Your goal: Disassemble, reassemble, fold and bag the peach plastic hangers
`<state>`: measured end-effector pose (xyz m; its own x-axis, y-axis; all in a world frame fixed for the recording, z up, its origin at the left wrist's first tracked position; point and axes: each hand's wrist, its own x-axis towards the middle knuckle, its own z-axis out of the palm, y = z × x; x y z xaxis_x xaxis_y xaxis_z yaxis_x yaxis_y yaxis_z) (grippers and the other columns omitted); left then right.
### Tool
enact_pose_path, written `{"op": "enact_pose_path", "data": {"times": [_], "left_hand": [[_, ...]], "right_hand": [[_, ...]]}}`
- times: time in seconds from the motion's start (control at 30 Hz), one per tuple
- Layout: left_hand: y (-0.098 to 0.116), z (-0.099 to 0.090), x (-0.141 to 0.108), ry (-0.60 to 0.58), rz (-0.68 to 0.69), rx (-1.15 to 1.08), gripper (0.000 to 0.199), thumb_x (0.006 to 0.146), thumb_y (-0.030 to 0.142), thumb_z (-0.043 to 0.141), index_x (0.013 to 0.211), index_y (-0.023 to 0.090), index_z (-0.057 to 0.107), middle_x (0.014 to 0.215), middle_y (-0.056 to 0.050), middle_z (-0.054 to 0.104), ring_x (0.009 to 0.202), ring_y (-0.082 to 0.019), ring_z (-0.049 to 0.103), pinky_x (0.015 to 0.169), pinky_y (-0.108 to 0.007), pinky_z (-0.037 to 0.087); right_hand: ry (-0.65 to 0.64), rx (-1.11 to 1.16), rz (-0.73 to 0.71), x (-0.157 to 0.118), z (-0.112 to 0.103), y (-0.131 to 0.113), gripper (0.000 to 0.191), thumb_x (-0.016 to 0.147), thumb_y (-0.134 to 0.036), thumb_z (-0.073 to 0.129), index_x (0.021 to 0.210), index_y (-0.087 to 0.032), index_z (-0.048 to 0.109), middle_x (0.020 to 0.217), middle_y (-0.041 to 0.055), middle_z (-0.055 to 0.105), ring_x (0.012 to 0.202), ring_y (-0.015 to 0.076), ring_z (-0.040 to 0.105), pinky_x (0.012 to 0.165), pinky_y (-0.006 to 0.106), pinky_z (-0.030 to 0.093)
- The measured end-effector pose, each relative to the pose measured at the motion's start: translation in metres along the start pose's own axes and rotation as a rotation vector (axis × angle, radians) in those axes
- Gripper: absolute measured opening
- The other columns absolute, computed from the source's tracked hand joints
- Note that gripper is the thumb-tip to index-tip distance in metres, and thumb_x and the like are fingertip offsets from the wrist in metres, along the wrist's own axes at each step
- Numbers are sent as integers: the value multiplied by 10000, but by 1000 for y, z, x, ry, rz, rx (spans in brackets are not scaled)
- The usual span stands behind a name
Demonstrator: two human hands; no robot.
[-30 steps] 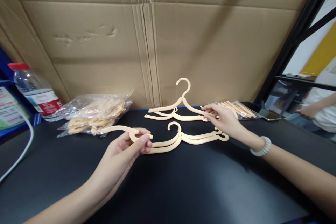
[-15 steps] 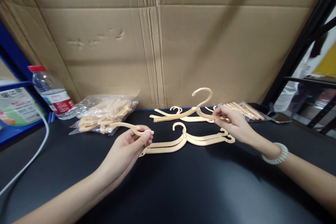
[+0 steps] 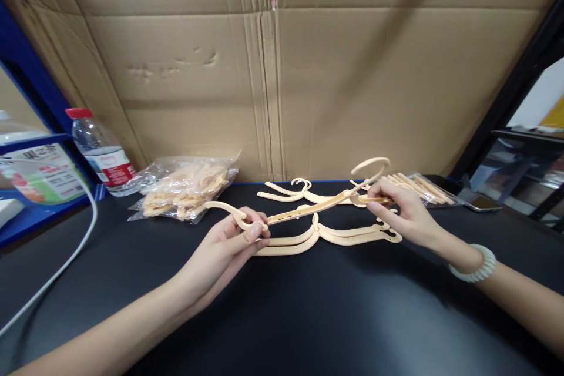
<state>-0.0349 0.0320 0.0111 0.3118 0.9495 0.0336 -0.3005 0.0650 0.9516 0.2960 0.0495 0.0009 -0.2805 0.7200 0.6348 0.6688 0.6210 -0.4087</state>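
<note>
My left hand (image 3: 235,247) pinches a small curved beige hanger piece (image 3: 227,207), its slim end pointing left. My right hand (image 3: 403,211) grips one arm of a beige plastic hanger (image 3: 324,205), held above the table with its hook at the upper right. The other arm of that hanger slants down to the fingers of my left hand; whether it touches the small piece I cannot tell. Below it, folded beige hangers (image 3: 348,239) lie on the black table (image 3: 308,317), partly covered by my left hand. More hanger parts (image 3: 282,191) lie farther back.
A clear bag of beige hanger parts (image 3: 185,188) lies at the left, near a red-capped bottle (image 3: 108,155). At the right are a bag of beige sticks (image 3: 425,188) and a phone-like flat object (image 3: 478,202). Cardboard (image 3: 198,70) stands behind; a white cable (image 3: 66,258) runs left.
The right hand's hanger has tilted and its free arm has come down to the left hand. My hands are closer together. The view has shifted slightly.
</note>
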Motion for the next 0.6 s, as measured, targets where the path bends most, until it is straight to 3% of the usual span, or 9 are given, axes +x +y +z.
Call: {"op": "enact_pose_path", "data": {"times": [0.17,0.6], "left_hand": [[1,2,-2,-25,-43,-48,146,782,236,764,762,168,637,1016,-32,623,877,-143,611,857,-262,537],[2,6,-3,9,-108,-82,126,748,155,779,737,131,655,838,-50,668,736,-132,639,778,-239,565]], "right_hand": [[-4,-4,-38,-1,-1,-1,184,925,-352,493,802,-216,490,673,-6,510,588,153,465,547,278,361],[-14,-16,-61,-1,-1,-3,154,922,-329,500,819,-215,487,709,1,511,601,149,466,553,280,377]]}}
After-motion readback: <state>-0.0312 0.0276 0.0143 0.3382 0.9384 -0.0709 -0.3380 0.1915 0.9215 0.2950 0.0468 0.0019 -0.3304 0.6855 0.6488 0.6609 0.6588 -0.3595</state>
